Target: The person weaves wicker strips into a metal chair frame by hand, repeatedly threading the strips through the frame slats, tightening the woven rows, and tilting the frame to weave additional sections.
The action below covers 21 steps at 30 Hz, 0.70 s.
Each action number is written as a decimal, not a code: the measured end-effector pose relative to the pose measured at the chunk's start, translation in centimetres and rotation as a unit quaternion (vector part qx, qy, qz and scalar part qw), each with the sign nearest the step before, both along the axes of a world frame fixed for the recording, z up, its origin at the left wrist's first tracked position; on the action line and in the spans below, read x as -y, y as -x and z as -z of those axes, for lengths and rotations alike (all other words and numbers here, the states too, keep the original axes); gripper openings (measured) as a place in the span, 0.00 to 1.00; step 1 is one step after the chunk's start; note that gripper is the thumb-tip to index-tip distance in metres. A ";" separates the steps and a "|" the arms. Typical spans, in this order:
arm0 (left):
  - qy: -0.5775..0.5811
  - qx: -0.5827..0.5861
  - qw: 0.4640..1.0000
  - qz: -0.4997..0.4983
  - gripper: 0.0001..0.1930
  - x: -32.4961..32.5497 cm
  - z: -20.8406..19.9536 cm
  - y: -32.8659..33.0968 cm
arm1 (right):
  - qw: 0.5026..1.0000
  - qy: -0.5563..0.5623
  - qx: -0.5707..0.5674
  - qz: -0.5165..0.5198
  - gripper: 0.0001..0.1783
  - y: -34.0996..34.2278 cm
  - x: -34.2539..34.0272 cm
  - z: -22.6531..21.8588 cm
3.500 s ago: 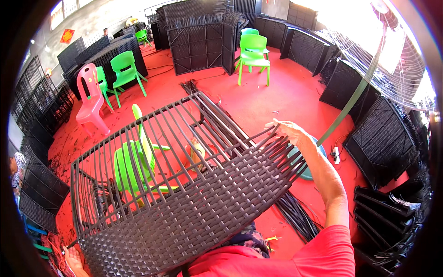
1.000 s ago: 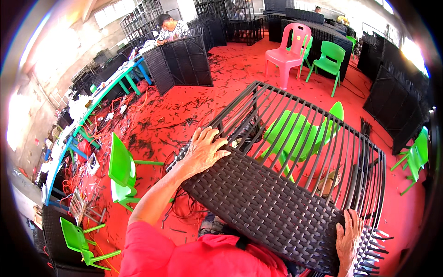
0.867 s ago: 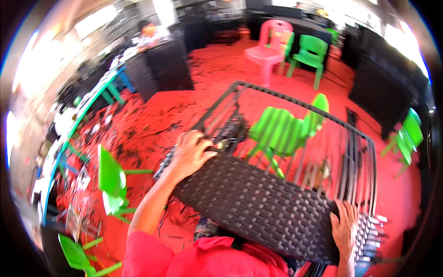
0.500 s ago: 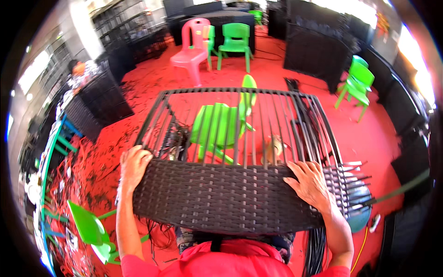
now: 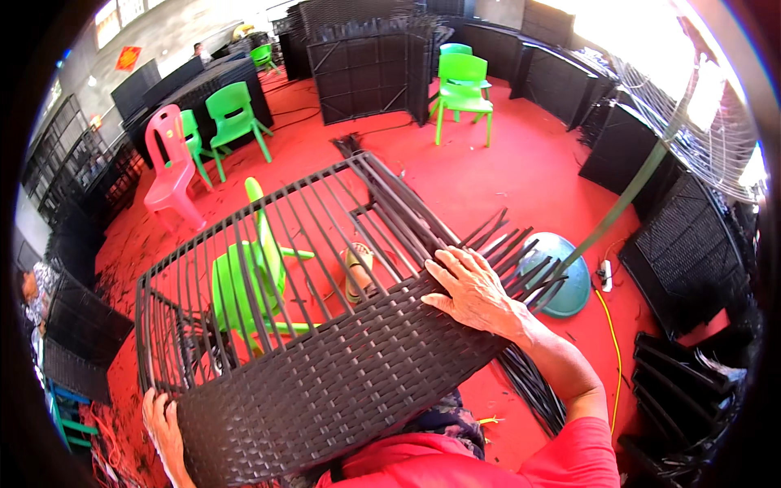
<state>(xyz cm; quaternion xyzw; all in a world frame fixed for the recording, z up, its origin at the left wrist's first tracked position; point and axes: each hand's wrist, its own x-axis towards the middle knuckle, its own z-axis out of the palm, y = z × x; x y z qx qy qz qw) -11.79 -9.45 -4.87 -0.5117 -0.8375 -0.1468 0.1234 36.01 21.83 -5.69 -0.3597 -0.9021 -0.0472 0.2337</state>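
Observation:
Across my lap slants a black frame (image 5: 244,213) with thin parallel bars. Its near part is a dark woven strip panel (image 5: 333,390); the far part shows bare bars with gaps between them. My left hand (image 5: 167,435) is at the panel's left edge, fingers bent over the rim. On the upper right of the weave lies my right hand (image 5: 476,297), its fingers stretched out and somewhat apart. Several loose strip ends (image 5: 508,252) stick out past the right side. Through the bars a green chair (image 5: 244,281) and a sandalled foot (image 5: 358,268) show.
A blue-green round base (image 5: 561,276) with a pole (image 5: 622,203) of a large fan stands at the right. A yellow cable (image 5: 612,333) lies on the red floor beside it. Chairs, including a pink one (image 5: 171,175), and dark panels (image 5: 366,77) stand farther off.
My view has turned to the right, so the chairs have shifted left and the frame now lies slanted. Both hands remain at the woven part, left and right.

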 end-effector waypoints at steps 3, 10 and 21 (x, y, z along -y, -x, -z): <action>0.010 0.007 1.000 -0.006 0.11 0.3 -0.1 0.4 | 1.000 -0.005 -0.003 0.012 0.30 -0.5 1.0 0.1; 0.011 -0.019 0.999 0.045 0.13 -0.8 1.7 1.8 | 0.996 0.073 -0.042 -0.016 0.29 -2.8 1.1 0.0; 0.066 -0.034 0.997 0.034 0.18 -1.1 -0.8 -0.4 | 0.459 0.579 -0.656 0.155 0.20 -16.7 9.4 27.2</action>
